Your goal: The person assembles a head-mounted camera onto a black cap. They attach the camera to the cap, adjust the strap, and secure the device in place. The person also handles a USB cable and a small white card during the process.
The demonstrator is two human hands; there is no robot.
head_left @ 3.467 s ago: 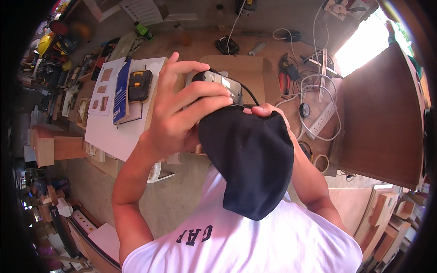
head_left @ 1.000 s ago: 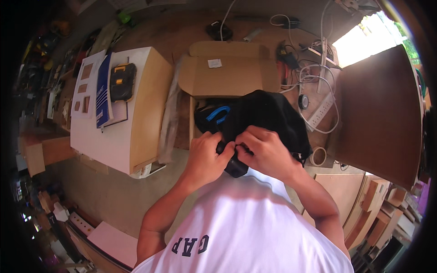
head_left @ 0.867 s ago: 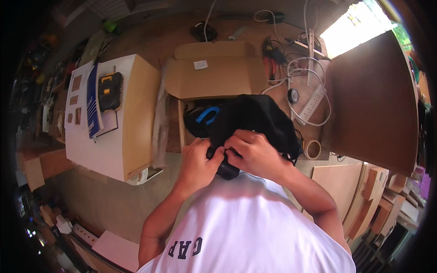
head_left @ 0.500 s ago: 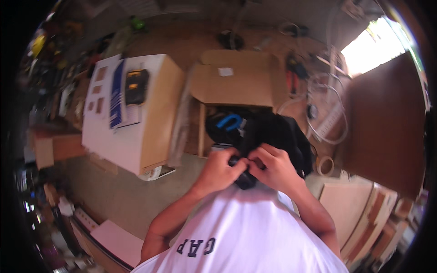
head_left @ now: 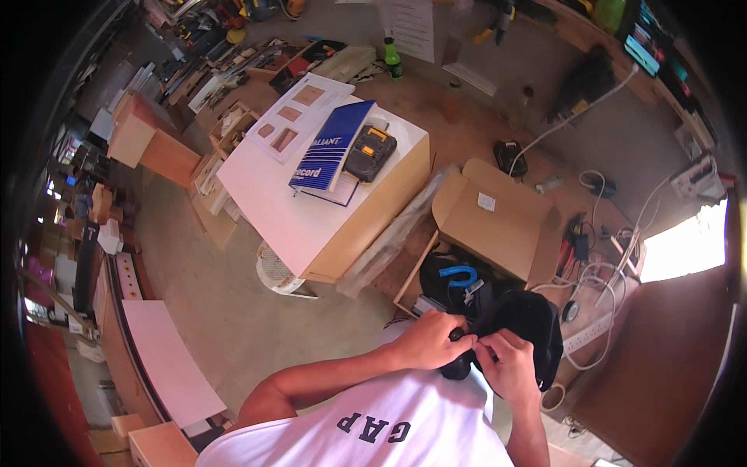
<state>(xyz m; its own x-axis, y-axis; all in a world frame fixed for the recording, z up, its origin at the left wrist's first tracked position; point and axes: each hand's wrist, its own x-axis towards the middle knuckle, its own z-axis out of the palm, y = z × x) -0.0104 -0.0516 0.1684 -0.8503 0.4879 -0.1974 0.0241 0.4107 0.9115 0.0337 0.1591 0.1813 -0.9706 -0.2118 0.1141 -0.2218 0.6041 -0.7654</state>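
Before the cluttered workbench (head_left: 450, 134), black cloth (head_left: 537, 323) bulges past the right grip (head_left: 510, 364).

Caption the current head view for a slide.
Left hand and right hand pinch a black cloth item near an open cardboard box.

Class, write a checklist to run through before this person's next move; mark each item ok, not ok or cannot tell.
1. Left hand holding the black object: ok.
2. Right hand gripping securely: cannot tell, its fingers hide the contact.
3. Box open: ok, lid raised.
4. Box opening fully in view: not ok, black cloth hides part.
5. Blue piece visible inside the opening: ok.
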